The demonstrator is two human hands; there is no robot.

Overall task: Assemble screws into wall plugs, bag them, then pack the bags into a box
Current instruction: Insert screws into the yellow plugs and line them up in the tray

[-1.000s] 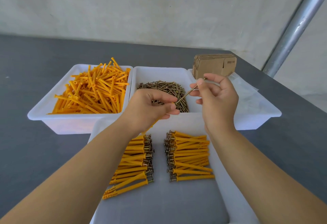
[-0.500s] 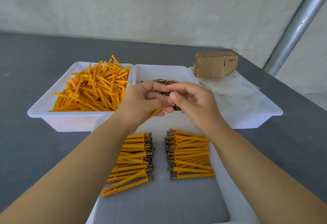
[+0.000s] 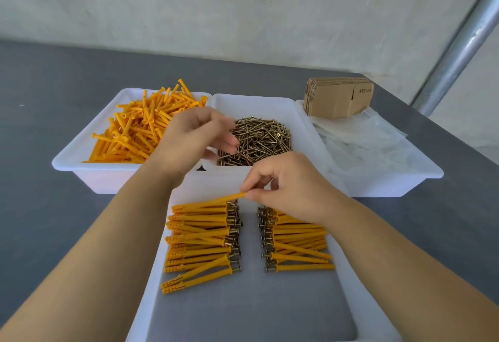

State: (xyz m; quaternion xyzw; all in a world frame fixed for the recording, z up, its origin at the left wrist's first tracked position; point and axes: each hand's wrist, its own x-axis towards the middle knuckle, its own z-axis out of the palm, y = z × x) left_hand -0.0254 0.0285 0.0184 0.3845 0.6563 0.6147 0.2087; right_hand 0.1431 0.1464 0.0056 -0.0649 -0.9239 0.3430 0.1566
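One long orange plastic wall plug [image 3: 216, 200] is pinched at its end by the right hand [image 3: 290, 186], atop the left row of assembled plugs [image 3: 201, 236] in the near white tray [image 3: 162, 268]. The left hand [image 3: 189, 142] hovers, fingers loosely curled and seemingly holding nothing, beside the heap of brass screws [image 3: 259, 140].

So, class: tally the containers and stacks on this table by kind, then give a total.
White plastic trays: 4
Rows of assembled orange plugs with screws: 2
Stacks of flat brown cardboard boxes: 1
Total: 7
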